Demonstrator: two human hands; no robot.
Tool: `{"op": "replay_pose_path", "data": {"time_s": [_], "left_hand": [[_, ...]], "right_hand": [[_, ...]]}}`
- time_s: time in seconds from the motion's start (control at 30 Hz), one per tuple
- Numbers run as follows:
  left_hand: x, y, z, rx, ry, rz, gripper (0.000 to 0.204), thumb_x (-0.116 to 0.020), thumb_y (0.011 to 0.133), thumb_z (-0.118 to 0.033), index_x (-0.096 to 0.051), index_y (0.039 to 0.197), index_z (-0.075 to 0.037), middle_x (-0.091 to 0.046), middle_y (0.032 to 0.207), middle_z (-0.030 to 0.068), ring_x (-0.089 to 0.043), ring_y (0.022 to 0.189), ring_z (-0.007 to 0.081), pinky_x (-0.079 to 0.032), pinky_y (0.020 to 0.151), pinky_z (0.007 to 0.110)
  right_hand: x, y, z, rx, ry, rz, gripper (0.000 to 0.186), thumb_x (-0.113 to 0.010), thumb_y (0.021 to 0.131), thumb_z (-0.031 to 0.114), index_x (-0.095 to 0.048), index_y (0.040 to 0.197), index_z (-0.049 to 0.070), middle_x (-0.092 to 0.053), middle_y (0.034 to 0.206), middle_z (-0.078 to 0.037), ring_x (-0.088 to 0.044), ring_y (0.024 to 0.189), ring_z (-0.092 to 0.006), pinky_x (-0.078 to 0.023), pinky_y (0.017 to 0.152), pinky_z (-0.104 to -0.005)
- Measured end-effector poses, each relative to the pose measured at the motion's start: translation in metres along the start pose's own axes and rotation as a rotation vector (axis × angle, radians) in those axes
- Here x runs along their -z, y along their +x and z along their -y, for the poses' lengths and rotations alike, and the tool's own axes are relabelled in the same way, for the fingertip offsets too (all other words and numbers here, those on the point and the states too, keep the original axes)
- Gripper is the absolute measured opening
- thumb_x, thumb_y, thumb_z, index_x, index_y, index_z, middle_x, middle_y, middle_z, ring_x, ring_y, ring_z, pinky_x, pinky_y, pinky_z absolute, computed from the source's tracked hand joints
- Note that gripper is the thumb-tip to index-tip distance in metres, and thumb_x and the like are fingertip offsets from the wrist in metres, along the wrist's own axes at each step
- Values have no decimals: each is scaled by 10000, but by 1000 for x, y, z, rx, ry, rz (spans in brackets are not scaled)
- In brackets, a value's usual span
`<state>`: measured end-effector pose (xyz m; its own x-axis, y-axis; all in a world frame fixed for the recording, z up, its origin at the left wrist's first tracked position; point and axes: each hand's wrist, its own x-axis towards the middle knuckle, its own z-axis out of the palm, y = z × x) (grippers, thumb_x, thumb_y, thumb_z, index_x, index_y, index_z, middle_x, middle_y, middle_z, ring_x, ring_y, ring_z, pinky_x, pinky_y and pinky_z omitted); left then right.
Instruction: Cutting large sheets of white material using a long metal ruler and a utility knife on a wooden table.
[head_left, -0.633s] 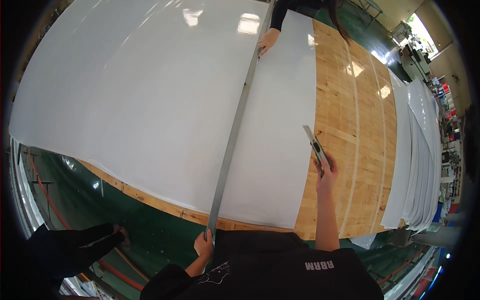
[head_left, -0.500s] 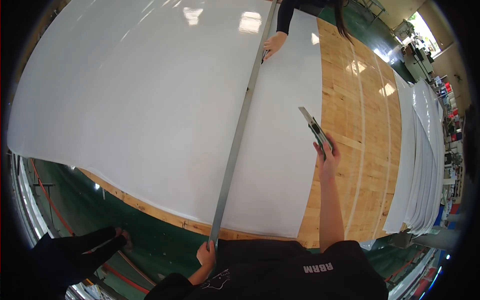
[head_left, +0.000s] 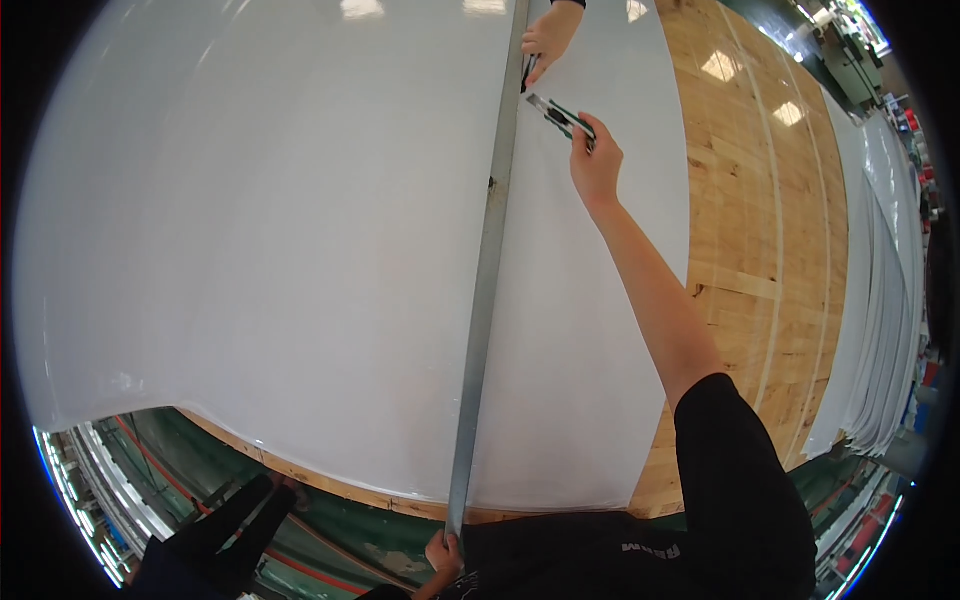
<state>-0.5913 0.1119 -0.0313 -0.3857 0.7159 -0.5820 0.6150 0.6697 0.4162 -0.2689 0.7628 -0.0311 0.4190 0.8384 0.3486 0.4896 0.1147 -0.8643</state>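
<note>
My left hand [head_left: 443,553] is closed on the near end of a long grey metal straightedge [head_left: 483,310], just past the table's near edge. The straightedge lies across a large glossy white sheet [head_left: 280,250]. Far out over the sheet, my right hand [head_left: 598,160] grips a utility knife [head_left: 568,121] with a green and black handle, its blade aimed at the straightedge's right side. Close to that blade, a co-worker's hand [head_left: 550,38] holds another dark-handled cutter [head_left: 529,72] against the straightedge.
Right of the sheet, the bare wooden tabletop [head_left: 755,240] shows. Beyond it hangs a stack of white sheets [head_left: 875,330]. Another person's dark-clothed legs [head_left: 235,525] stand at the lower left on a green floor [head_left: 365,540].
My right hand has reached forward and left with the utility knife, close to the co-worker's hand. My left hand stays on the straightedge. The view has shifted.
</note>
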Motion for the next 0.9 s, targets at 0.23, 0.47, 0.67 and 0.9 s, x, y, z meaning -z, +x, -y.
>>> {"op": "replay_pose_path", "data": {"time_s": [0.23, 0.47, 0.67, 0.9], "left_hand": [[-1, -1, 6, 9, -15, 22, 626, -395, 874, -605, -548, 717, -19, -517, 605, 205, -535, 610, 443, -408, 564, 488], [-1, 0, 9, -43, -47, 16, 624, -394, 876, -605, -519, 701, -19, -490, 620, 196, -521, 604, 427, -378, 548, 487], [-4, -2, 13, -35, -51, 45, 603, -381, 886, -595, -526, 724, -32, -501, 659, 186, -519, 641, 428, -382, 566, 482], [-5, -2, 18, -74, -23, 66, 577, -383, 898, -573, -524, 738, -36, -507, 689, 185, -526, 656, 428, -398, 576, 479]], "right_hand": [[-27, 17, 1, 65, -197, 112, 293, -600, 811, 87, -593, 1069, -51, -652, 902, -196, -663, 759, -255, -508, 665, -332], [-46, 68, 7, -426, -162, 783, 183, -571, 823, 118, -564, 916, -39, -529, 616, -77, -554, 489, -169, -461, 464, -317], [-47, 90, 23, -345, -461, 935, 172, -444, 920, 120, -533, 849, -9, -523, 579, -58, -516, 444, -135, -437, 448, -292], [-27, 52, 53, -347, -501, 1012, 180, -451, 926, 132, -528, 846, -10, -527, 578, -61, -517, 438, -138, -444, 448, -299]]}}
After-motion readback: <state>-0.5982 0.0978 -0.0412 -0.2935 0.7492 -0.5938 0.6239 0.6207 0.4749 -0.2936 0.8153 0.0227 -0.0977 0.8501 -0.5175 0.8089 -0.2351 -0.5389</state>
